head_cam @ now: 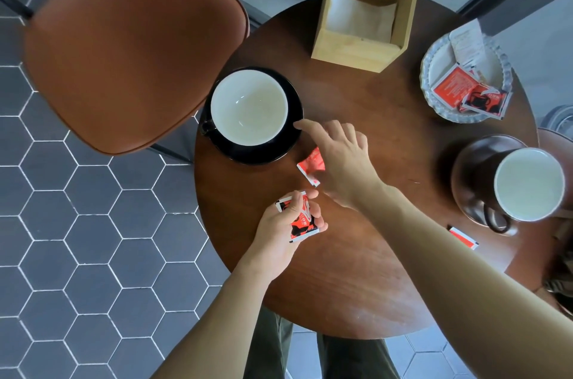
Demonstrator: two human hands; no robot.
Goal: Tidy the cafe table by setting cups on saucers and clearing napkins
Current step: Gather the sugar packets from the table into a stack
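Head view: napkin holder [366, 10] behind cup [249, 106]; chair [130, 44] left.

no legible text anywhere: print on the red packets [471, 93] in the scalloped dish [434, 62] and on the paper slip [468, 44] too small and blurred to read

A brown chair [130, 47] stands on hexagon floor tiles [62, 239] beside the round wooden table [356, 270].

One head-worn wide-angle view looks steeply down, close above the round desk [356, 270], facing forward past both forearms.
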